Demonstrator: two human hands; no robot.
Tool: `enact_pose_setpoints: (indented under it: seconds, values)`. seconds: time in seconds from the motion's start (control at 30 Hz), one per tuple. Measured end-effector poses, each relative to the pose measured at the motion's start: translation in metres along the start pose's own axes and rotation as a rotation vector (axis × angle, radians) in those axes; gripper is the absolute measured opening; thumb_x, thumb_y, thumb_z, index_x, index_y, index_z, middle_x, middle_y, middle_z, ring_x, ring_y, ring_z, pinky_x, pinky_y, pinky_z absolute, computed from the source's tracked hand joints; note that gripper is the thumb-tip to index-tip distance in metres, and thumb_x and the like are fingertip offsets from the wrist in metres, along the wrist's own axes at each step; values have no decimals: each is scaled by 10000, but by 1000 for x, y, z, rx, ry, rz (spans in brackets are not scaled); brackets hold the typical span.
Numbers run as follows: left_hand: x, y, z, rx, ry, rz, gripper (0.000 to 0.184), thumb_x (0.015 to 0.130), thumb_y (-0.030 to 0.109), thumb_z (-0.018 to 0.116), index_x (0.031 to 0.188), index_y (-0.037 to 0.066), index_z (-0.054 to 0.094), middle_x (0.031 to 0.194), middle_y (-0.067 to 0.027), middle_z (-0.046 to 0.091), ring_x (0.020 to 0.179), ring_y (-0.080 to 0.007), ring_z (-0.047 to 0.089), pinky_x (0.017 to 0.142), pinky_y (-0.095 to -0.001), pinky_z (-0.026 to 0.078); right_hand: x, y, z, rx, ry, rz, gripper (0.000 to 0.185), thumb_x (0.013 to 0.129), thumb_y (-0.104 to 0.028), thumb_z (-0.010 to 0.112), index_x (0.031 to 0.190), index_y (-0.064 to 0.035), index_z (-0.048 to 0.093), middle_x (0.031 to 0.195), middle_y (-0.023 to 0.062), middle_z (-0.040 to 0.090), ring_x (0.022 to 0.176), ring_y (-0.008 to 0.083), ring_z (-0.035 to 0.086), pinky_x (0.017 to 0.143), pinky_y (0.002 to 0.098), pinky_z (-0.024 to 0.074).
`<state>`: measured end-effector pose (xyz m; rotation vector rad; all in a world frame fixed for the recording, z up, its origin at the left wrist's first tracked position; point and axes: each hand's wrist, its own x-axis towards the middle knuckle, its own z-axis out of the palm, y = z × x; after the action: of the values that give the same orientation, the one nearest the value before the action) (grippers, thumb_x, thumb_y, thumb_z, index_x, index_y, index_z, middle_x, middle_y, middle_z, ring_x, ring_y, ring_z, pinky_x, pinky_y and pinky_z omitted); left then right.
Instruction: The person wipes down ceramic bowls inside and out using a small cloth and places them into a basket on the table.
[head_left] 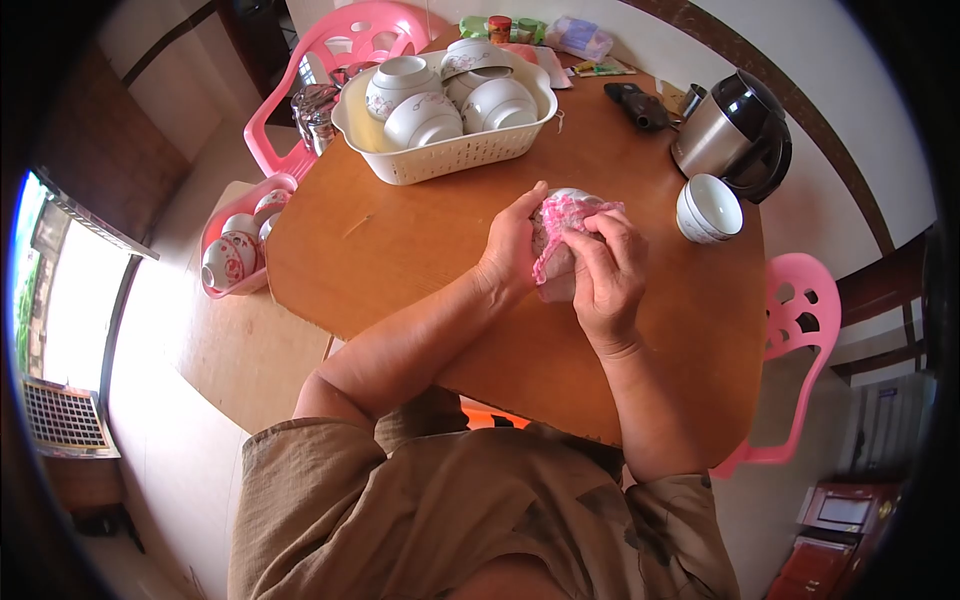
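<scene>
While the left hand [512,240] supports the bowl [562,263] at its side, the right hand [608,262] presses a pink cloth [568,212] against it, fingers pinched closely on the fabric. The left thumb is raised along the bowl; how far the other left fingers wrap beneath cannot be told. The bowl is over the table [420,235], between the white basket [435,160] and the body. Smooth china probably slips easily, so a snug left grip, small turns and even pressure should serve best, with the cloth's dangling end gathered in.
</scene>
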<state>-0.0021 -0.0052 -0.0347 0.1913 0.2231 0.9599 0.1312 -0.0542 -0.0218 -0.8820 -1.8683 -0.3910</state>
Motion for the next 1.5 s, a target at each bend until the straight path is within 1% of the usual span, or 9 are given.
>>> enact_pose_setpoints:
  seconds: [0.13,0.17,0.33,0.43,0.57,0.77,1.17,1.37,1.5]
  values:
    - [-8,2,13,303,186,127,401,1026,317,463,1075,-47,624,997,-153,681,955,-246,671,888,-374,542,8,2,-6,38,23,78,180,789,-46,664,959,-89,705,972,63,591,943,278,590,842,394,443]
    - [-6,0,13,264,132,153,332,1004,279,525,1020,-28,650,916,-111,679,839,-191,667,773,-329,550,6,5,-5,48,31,97,162,813,-62,665,966,-100,704,956,62,583,914,273,581,831,390,436]
    - [-10,-13,20,571,86,382,294,968,272,603,926,-10,676,833,-67,658,697,-137,606,640,-290,512,10,12,-10,89,54,276,112,885,-80,628,977,-67,689,1012,92,610,910,280,586,823,391,459]
    - [-14,-16,13,854,107,283,287,956,255,619,863,-7,692,784,-43,666,710,-129,611,683,-269,491,4,33,-9,372,93,583,109,951,-66,574,984,-11,663,981,83,615,902,213,602,800,325,483]
    - [-15,-17,19,638,108,173,301,956,288,617,944,-6,680,857,-75,680,756,-160,642,719,-303,522,-3,49,-12,994,150,1220,206,958,-153,570,1042,-2,681,937,27,664,812,91,598,736,238,488]
    - [-9,-11,20,366,125,26,342,989,322,546,1111,15,638,999,-117,695,895,-250,674,853,-416,544,-15,57,-7,775,172,1047,145,970,-124,573,1002,-9,656,895,11,634,798,84,566,738,238,478]
    - [-1,3,9,195,98,8,362,1013,346,495,1141,26,607,1090,-128,681,983,-274,668,927,-484,525,5,31,-15,456,-2,538,173,953,-128,639,1058,5,674,990,55,588,904,150,573,798,285,471]
    - [1,3,4,225,142,8,334,1008,344,504,1121,50,616,1067,-115,684,967,-278,667,910,-504,524,-6,42,-12,523,-30,750,165,885,-65,701,1034,-2,671,962,55,595,902,175,594,790,291,488]
    - [3,6,3,204,169,36,323,997,340,523,1105,50,614,1048,-114,684,942,-277,667,894,-500,526,2,33,-11,447,-11,574,251,788,21,715,1028,-27,659,1000,70,592,916,204,609,805,324,510]
